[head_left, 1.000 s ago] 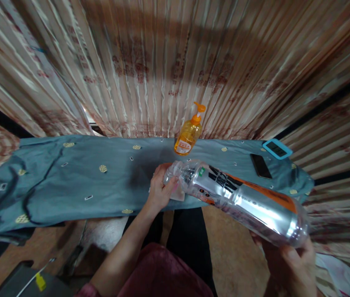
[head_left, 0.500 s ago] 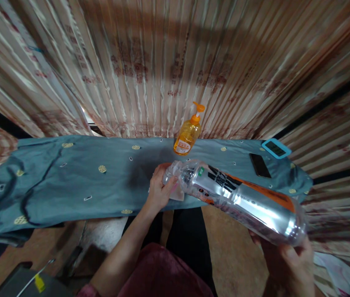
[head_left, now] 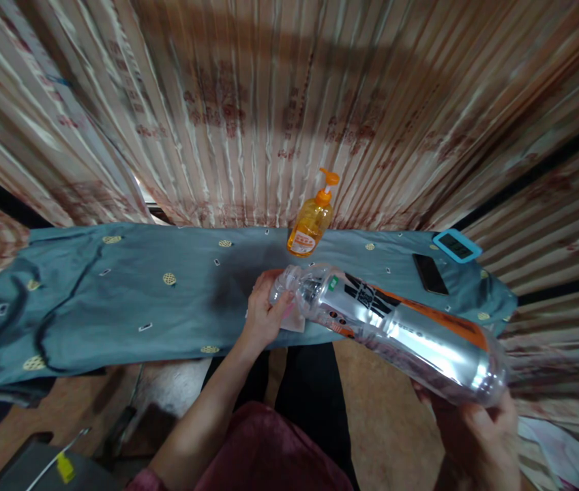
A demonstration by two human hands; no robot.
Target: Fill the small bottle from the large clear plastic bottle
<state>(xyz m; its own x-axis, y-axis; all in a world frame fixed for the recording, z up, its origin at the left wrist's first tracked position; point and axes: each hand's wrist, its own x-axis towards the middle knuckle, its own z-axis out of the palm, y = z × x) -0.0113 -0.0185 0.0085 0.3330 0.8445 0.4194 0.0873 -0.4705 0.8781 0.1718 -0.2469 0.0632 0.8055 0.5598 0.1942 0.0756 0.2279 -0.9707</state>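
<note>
Fingers (head_left: 275, 305) of the left hand (head_left: 263, 314) are curled about the neck end of a large clear plastic bottle (head_left: 396, 327), with a pale cloth (head_left: 294, 320) pressed just under it, so the mouth and any cap are hidden. This bottle lies tilted, its neck over the front edge of the bench (head_left: 115, 293), its silver and orange label facing up and its base cupped from below by the right hand (head_left: 478, 436). By the look of it, work at the neck is under way, not finished. Behind the neck stands an orange pump bottle (head_left: 312, 221); further right lie a dark phone (head_left: 429, 273) and a blue-framed device (head_left: 457, 245), well apart from the hands.
</note>
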